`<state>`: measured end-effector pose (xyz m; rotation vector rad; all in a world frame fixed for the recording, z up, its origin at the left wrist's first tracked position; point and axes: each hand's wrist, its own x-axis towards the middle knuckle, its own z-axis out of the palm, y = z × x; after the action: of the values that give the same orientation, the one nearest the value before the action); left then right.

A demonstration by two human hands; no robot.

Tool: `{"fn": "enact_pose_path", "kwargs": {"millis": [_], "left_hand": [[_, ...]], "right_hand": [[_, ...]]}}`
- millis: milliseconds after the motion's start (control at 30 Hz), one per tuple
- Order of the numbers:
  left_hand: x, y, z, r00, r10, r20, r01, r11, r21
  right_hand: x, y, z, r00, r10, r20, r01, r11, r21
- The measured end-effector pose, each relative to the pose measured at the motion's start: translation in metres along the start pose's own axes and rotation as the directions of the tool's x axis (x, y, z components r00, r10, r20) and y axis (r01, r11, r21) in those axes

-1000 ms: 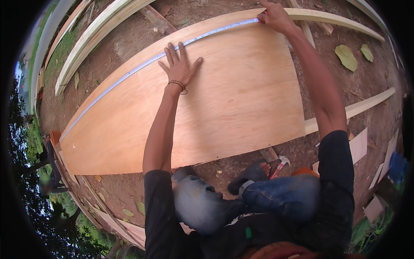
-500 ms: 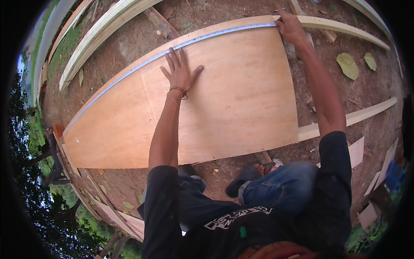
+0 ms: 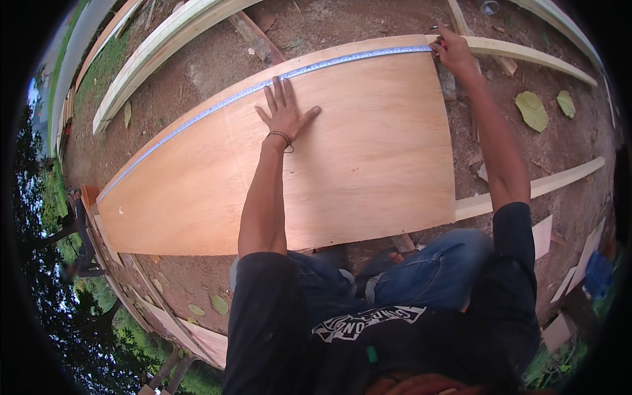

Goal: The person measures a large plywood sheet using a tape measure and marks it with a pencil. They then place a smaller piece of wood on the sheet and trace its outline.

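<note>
While my L hand (image 3: pixel 284 120) is palm-down on the plywood sheet (image 3: pixel 368 145), fingers splayed & gripping nothing, its fingertips reach the tape-measure blade (image 3: pixel 349 58), approx mid-length. Blade lies on the ply just inside the far long edge, running from near the far L corner to the far R corner; numbered side up.

My R hand (image 3: pixel 455 54) is at that far R corner, fingers curled in a pinch right at the blade's end, w/ a small red item (image 3: pixel 442 43) showing betw. them; can't tell what it is, nor how firmly the blade itself is held.

Sheet is flat, low over bare soil, in front of my bent knees in blue jeans (image 3: pixel 434 270). Far batten (image 3: pixel 520 50) sticks out past the far R corner, near batten (image 3: pixel 533 191) past the near R corner. A dark timber offcut (image 3: pixel 257 38) meets the far edge approx. mid-way. 2 yellowish leaves, larger (image 3: pixel 531 110) & smaller (image 3: pixel 565 103), on soil off the R edge, betw. both battens. Pale long beams (image 3: pixel 155 56) on the ground beyond the far edge, L side. Cord bracelet (image 3: pixel 282 137) on my L wrist. Another person (image 3: pixel 85 230), dark clothes, off the L end; details too small to tell.
</note>
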<state>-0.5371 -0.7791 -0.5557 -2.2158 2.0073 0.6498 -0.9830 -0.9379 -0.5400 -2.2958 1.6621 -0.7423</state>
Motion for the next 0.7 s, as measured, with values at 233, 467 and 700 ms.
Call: {"fn": "enact_pose_path", "kwargs": {"millis": [233, 467, 700], "left_hand": [[0.001, 0.001, -0.006, 0.996, -0.030, 0.085, 0.032, 0.999, -0.021], [0.003, 0.006, -0.008, 0.995, -0.017, 0.100, 0.020, 0.999, -0.030], [0.003, 0.008, -0.010, 0.997, -0.010, 0.072, 0.011, 1.000, -0.020]], "right_hand": [[-0.007, -0.017, -0.002, 0.999, 0.001, -0.044, 0.001, 0.999, 0.045], [-0.018, -0.024, -0.007, 0.996, 0.040, -0.084, -0.036, 0.998, 0.045], [-0.031, -0.012, -0.008, 0.987, 0.129, -0.094, -0.131, 0.991, -0.020]]}}
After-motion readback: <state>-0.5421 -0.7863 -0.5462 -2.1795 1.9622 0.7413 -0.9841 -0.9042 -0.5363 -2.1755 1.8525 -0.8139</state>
